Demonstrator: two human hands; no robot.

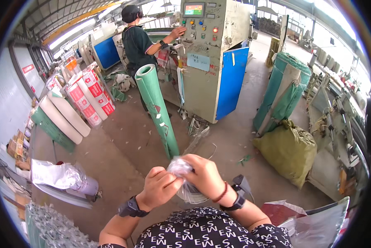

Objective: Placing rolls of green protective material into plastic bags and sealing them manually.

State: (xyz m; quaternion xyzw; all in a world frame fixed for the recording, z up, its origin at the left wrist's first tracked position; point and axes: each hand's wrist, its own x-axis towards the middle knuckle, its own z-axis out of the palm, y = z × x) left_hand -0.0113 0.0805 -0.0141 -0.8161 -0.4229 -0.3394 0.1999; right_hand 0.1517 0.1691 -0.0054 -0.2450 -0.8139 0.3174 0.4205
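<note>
Both my hands meet in front of my body over a bunched piece of clear plastic film [179, 167]. My left hand [160, 187] is closed, its fingers pinching the near left side of the film. From the right, my right hand [204, 175] is closed round the other side, its fingers curled over the top. Loose film hangs below the hands, and what lies beneath it is partly hidden. Just beyond the hands a tall green roll [157, 109] stands on end, its lower end close to the film.
A person [138, 43] touches the control cabinet [202, 62] ahead. Printed rolls [96, 93] and white rolls [59, 118] stand at left. On the right are a wrapped green roll [282, 89], a stuffed olive sack [288, 151] and a metal rack [324, 120]. Plastic sheets [317, 223] lie near right.
</note>
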